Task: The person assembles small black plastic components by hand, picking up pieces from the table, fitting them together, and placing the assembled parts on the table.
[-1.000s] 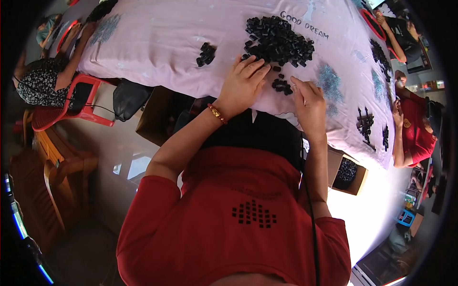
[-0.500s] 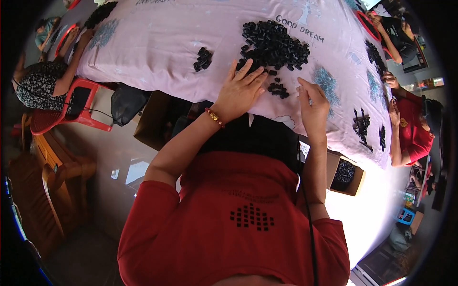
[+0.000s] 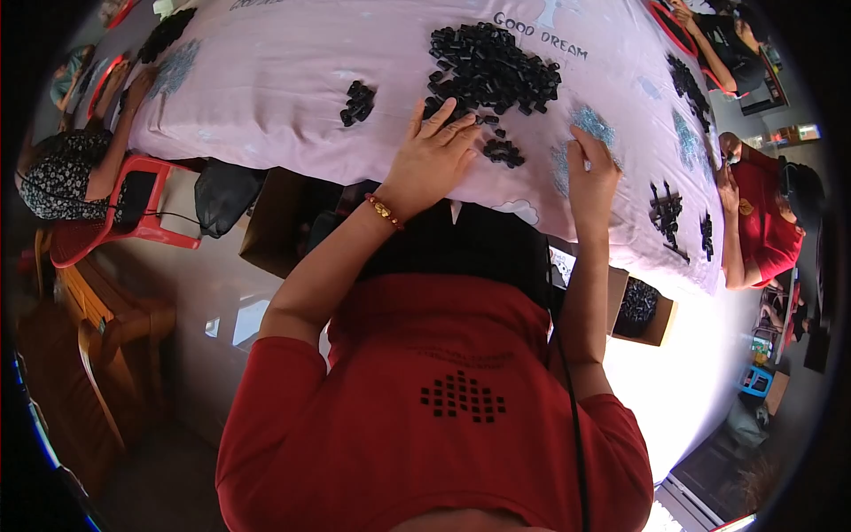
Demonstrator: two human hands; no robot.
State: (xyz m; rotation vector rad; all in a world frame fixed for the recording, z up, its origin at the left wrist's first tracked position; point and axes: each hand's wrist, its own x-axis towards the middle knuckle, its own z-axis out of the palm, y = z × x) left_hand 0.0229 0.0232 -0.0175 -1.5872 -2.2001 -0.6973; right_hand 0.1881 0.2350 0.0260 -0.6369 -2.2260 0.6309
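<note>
My left hand [image 3: 430, 160] lies with fingers spread at the near edge of a large heap of small black plastic pieces [image 3: 492, 66]. Its fingertips touch the closest pieces. Just right of those fingers is a small cluster of black pieces [image 3: 503, 153]. My right hand [image 3: 594, 182] is over a patch of thin silvery-blue pieces [image 3: 592, 124], thumb and index finger drawn together. Whatever may be between those fingertips is too small to make out. Another little group of black pieces [image 3: 357, 104] sits left of my left hand.
A pink printed cloth [image 3: 266, 97] covers the table. Dark spiky assembled parts [image 3: 667, 217] lie toward its right side. Below stand an open carton of black pieces [image 3: 643, 310] and a red plastic chair [image 3: 146, 208]. Other people sit at the left and right sides, including one in red [image 3: 767, 222].
My right hand has moved from beside the small black cluster onto the silvery-blue patch, its fingers closing. My left hand stays beside the heap. The whole view has shifted slightly.
</note>
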